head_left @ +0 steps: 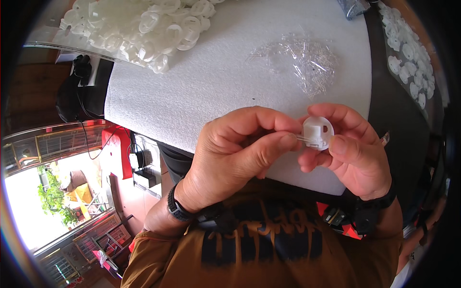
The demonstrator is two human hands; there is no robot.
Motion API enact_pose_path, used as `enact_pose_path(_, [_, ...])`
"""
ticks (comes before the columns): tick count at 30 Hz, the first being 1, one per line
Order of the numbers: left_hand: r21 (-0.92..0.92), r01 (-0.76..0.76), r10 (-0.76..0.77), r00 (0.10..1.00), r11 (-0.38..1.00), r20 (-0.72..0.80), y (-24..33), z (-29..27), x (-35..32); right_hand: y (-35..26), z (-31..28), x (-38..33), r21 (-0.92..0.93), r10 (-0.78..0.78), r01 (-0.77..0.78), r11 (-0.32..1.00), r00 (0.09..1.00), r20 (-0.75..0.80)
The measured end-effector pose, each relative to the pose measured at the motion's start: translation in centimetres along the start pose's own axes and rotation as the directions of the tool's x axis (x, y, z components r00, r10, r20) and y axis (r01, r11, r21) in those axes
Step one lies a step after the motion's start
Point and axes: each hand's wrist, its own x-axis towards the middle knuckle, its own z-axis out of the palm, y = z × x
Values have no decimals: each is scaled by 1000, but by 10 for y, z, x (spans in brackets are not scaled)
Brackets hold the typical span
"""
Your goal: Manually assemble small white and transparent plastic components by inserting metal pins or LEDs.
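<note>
My right hand (353,151) grips a round white plastic part (314,133) by its edge, between thumb and fingers. A raised square block and a small slot show on its face. Close against it, my left hand (240,149) pinches thin wire legs (300,138) between thumb and forefinger. These legs run up to the white part's raised block; whether their end sits inside it I cannot make out. Both hands are held above the near edge of a table with a white foam sheet (187,103).
Beyond my hands lies a loose heap of thin, shiny wire-legged pieces (314,65). Many white plastic parts (153,29) are piled at the far left. More round white parts (410,67) lie at the far right. A red stool (116,152) stands left of the table.
</note>
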Motion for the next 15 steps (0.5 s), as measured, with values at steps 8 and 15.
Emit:
enact_pose_path(8, [29, -78, 78, 997, 997, -11, -2, 4, -2, 1, 0, 0, -14, 0, 0, 1000, 1000, -7])
enact_pose_path(15, [56, -124, 125, 992, 991, -12, -4, 5, 0, 3, 0, 1, -31, -16, 15, 999, 1000, -25])
